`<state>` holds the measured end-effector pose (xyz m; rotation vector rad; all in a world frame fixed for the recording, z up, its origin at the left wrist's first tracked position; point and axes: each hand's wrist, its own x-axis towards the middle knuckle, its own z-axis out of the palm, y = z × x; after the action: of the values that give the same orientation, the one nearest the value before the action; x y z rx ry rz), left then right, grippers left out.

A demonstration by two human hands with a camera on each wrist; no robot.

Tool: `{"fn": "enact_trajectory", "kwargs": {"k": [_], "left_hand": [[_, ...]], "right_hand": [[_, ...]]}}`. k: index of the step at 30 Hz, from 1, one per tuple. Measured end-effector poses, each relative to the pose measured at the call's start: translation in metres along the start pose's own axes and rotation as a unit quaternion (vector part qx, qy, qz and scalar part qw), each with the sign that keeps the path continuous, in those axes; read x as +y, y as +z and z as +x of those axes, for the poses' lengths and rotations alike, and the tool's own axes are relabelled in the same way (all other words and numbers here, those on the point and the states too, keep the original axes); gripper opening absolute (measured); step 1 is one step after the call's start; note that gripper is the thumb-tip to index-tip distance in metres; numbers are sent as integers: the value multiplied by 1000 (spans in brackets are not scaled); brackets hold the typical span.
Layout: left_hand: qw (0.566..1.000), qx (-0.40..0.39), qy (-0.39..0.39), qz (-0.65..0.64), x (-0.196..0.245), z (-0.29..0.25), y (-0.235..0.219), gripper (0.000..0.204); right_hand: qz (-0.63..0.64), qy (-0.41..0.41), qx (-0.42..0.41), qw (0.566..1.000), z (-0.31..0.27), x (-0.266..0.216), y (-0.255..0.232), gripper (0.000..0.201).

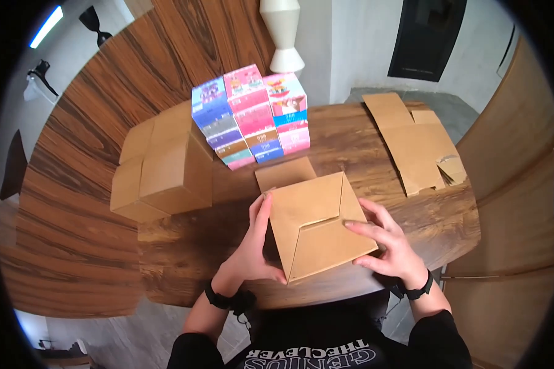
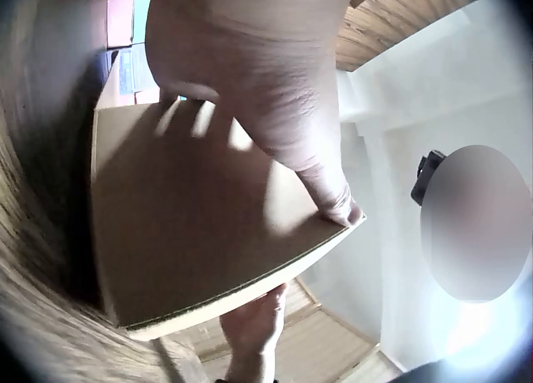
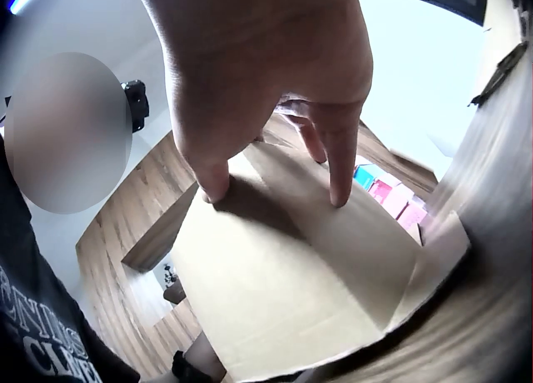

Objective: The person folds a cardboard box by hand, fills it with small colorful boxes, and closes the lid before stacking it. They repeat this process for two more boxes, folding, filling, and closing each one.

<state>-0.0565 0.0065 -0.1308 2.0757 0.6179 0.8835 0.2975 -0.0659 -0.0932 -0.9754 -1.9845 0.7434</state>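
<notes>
A brown cardboard box [image 1: 332, 246] is held between both hands over the near part of the table, its interlocked flaps facing up. The left hand [image 1: 243, 258] grips its left side, thumb at the near corner and fingers at the far one; the left wrist view shows that hand [image 2: 258, 75] spanning a box side [image 2: 183, 225]. At the right, the right hand [image 1: 397, 249] has a finger on the top flaps and its thumb by the near right corner. In the right wrist view, this hand [image 3: 266, 75] touches the cardboard [image 3: 266, 275] with spread fingertips. One loose flap [image 1: 289, 174] extends behind the box.
Stacked colourful small boxes [image 1: 249, 117] stand at the back of the wooden table [image 1: 345, 132]. Closed brown cartons [image 1: 160, 166] sit at the left. Flattened cardboard [image 1: 415, 144] lies at the back right, and a pale vase-like column [image 1: 281, 37] rises behind.
</notes>
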Motion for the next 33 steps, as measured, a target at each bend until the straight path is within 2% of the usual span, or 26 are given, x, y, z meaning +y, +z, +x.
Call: {"fn": "enact_trajectory", "kwargs": {"k": [3, 4, 7, 8, 10, 13, 14, 15, 17, 18, 19, 22, 23, 25, 26, 28, 29, 30, 31, 33], "left_hand": [[1000, 15, -6, 1, 10, 4, -6, 163], [1000, 14, -13, -10, 15, 6, -9, 151], [995, 25, -56, -76, 42, 13, -17, 119], [989, 36, -83, -121, 55, 14, -18, 110], [972, 58, -128, -187, 86, 18, -20, 92], [960, 84, -155, -217, 89, 22, -25, 84], [957, 107, -172, -206, 92, 23, -25, 67], [943, 109, -220, -225, 93, 24, -26, 62], [904, 114, -318, -262, 88, 26, -29, 55], [916, 119, -309, -228, 83, 26, -27, 49], [913, 135, -303, -235, 87, 21, -22, 47], [886, 181, -283, -319, 100, 12, -7, 43], [878, 178, -312, -315, 95, 11, -7, 44], [860, 169, -371, -306, 70, 7, -8, 45], [904, 136, -321, -248, 50, 4, -10, 46], [966, 65, -216, -125, 3, -8, -21, 49], [932, 98, -278, -209, -9, -10, -26, 50], [886, 130, -337, -290, -19, -13, -33, 51], [829, 160, -390, -367, -22, -12, -38, 52], [891, 162, -329, -269, -23, -18, -49, 52]], "right_hand": [[-1, -18, 7, 1000, 12, -13, -8, 66], [-36, -53, 17, 998, 20, -23, -16, 67], [-42, -17, 36, 998, 30, -46, -35, 68], [-47, -55, 74, 995, 38, -53, -37, 67], [0, 12, 84, 996, 45, -62, -44, 65], [74, 83, 87, 990, 58, -64, -53, 54], [116, 106, 91, 983, 64, -55, -51, 54], [159, 129, 94, 974, 70, -43, -48, 55], [197, 234, 5, 952, 78, 3, -47, 62], [215, 284, -40, 934, 79, 16, -46, 65], [248, 286, -62, 924, 79, 15, -40, 73], [294, 294, -28, 909, 63, 29, -15, 77], [300, 299, -21, 906, 59, 35, -6, 78], [266, 308, -63, 911, 54, 86, 6, 79], [188, 306, -61, 931, 51, 114, 13, 76], [71, 398, -127, 906, 60, 88, -2, 70], [10, 440, -157, 884, 63, 78, -7, 68], [-230, 314, -79, 918, 54, 106, -1, 49], [-144, 288, -23, 946, 50, 105, -6, 43], [32, 224, 86, 970, 50, 103, -13, 31]]}}
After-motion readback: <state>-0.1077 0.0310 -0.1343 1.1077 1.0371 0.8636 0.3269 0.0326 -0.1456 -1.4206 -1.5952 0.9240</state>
